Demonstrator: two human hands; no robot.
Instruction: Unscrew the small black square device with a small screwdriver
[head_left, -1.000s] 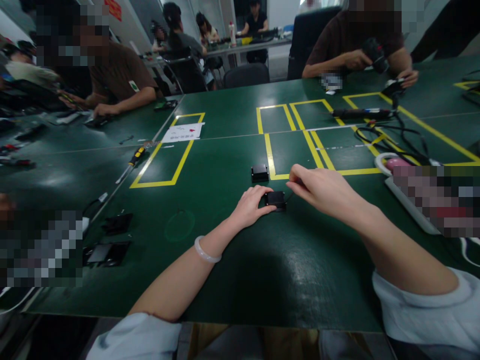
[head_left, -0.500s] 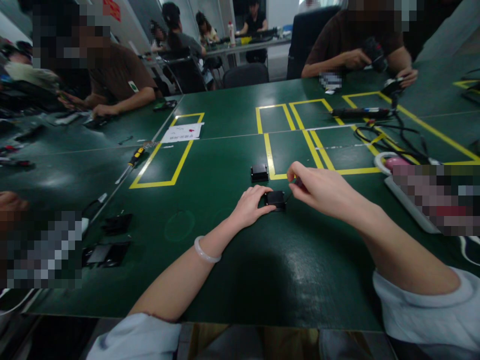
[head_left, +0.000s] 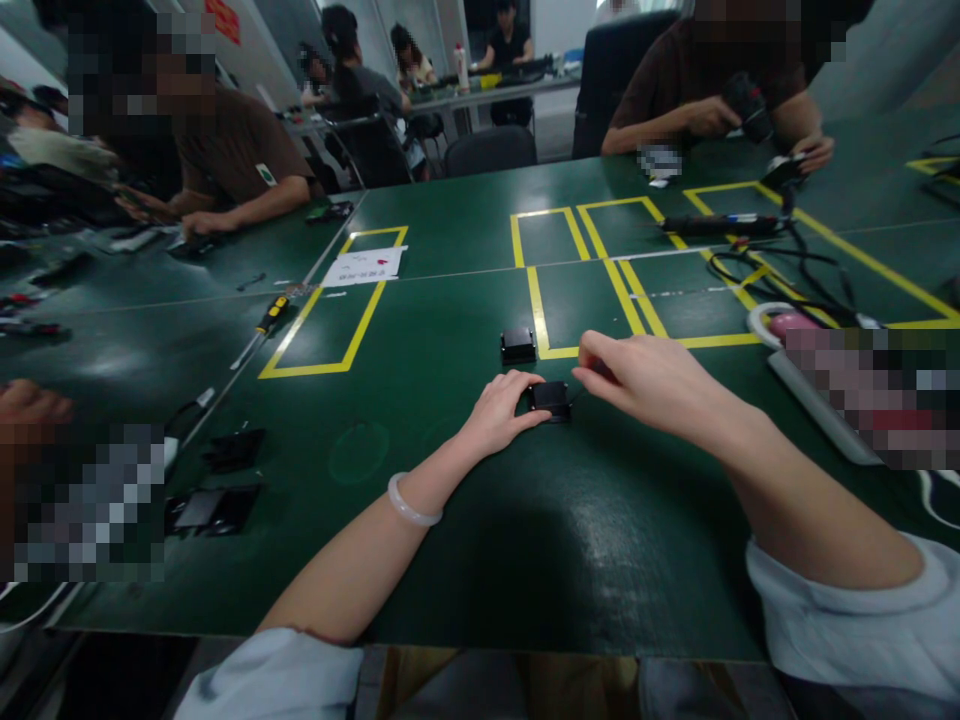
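Observation:
My left hand point(head_left: 504, 408) grips a small black box-shaped part point(head_left: 551, 399) on the green table, thumb on its near side and fingers on its far side. Just right of it, my right hand point(head_left: 611, 368) is closed in a pinch. A thin dark tip, perhaps of a slim tool, shows between the pinched fingers and the box; the rest is hidden in the hand. Beyond my left hand lies a second, similar black box point(head_left: 517, 346), untouched.
A yellow-and-black screwdriver point(head_left: 273, 314) and a paper sheet point(head_left: 366, 266) lie left of centre. Black parts point(head_left: 212, 508) rest near left. Black cables point(head_left: 806, 270) and a blurred-out item point(head_left: 870, 400) are at right. Co-workers sit across the table; another person's hand point(head_left: 34, 420) shows at far left.
My right hand has shifted very slightly, its fingers a touch lower. My left hand and the black box stay put. The co-worker's hand at far left has moved a little inward.

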